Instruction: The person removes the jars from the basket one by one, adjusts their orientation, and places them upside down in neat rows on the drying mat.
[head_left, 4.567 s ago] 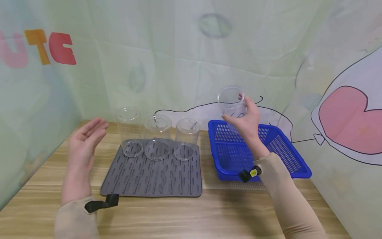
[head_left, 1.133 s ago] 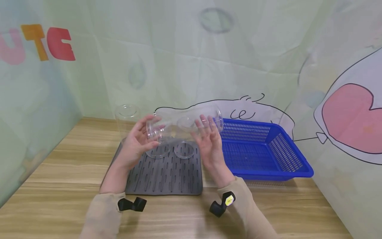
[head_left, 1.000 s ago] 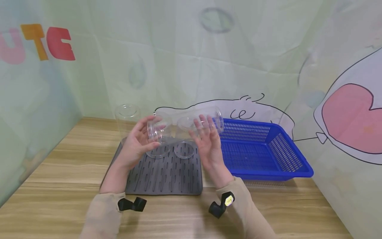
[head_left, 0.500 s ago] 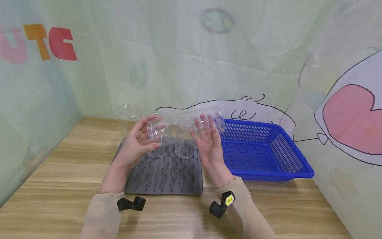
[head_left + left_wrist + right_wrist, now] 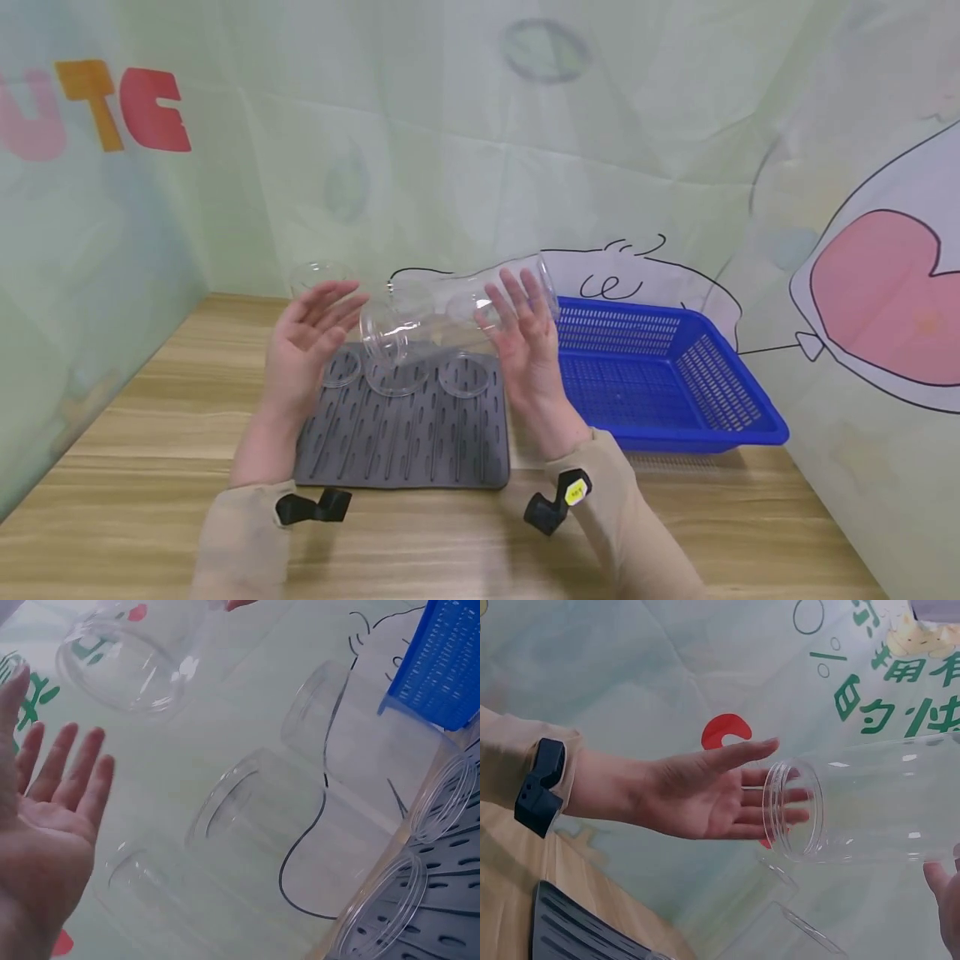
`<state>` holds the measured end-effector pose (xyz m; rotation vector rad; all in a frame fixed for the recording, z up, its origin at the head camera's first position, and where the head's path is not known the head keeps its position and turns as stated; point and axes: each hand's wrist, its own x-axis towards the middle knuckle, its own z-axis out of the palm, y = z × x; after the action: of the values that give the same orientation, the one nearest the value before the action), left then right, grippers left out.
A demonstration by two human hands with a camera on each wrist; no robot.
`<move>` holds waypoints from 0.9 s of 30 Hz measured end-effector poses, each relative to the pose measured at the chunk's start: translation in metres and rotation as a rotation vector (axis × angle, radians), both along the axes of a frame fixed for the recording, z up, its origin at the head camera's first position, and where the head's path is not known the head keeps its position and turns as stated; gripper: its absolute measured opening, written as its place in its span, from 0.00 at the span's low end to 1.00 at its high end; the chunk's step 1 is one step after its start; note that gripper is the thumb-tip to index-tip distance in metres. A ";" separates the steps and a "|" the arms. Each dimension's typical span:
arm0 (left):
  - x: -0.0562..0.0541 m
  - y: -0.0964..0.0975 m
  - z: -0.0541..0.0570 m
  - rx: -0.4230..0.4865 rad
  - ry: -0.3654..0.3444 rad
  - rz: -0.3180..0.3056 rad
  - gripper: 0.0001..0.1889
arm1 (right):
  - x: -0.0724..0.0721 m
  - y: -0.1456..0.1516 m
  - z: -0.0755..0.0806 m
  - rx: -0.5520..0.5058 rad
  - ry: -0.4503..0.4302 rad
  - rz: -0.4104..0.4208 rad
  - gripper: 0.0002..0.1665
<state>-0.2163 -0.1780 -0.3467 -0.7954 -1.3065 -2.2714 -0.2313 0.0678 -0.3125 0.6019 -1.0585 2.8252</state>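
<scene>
My right hand (image 5: 528, 358) holds a clear jar (image 5: 442, 317) on its side above the mat, fingers and thumb against its base half. The ribbed mouth end points left and slightly down. My left hand (image 5: 296, 358) is off the jar, just left of its mouth, fingers loosely extended with nothing in them. In the right wrist view, the left fingers (image 5: 754, 814) show close by and through the neck of the jar (image 5: 870, 795). Three more clear jars, among them one at the right (image 5: 463, 383), stand mouth-down in a row on a grey ribbed mat (image 5: 405, 450).
A blue perforated basket (image 5: 675, 437) sits on the wooden table (image 5: 420, 542) to the right of the mat. A printed curtain (image 5: 450, 150) hangs close behind and along both sides. The standing jars line the mat's back edge, beneath the held jar.
Earlier, my right hand held a clear jar upright over the basket; then both hands held it sideways. Now my left hand has let go and moved left, and the jar tilts a little more.
</scene>
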 end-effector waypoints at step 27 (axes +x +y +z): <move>-0.004 -0.093 -0.069 0.131 -0.462 0.175 0.29 | -0.009 -0.051 0.001 0.514 0.263 0.017 0.60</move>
<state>-0.2208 -0.2706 -0.4158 -0.1022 -1.3309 -2.4477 -0.2399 0.0167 -0.3117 0.9856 -1.7274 2.3834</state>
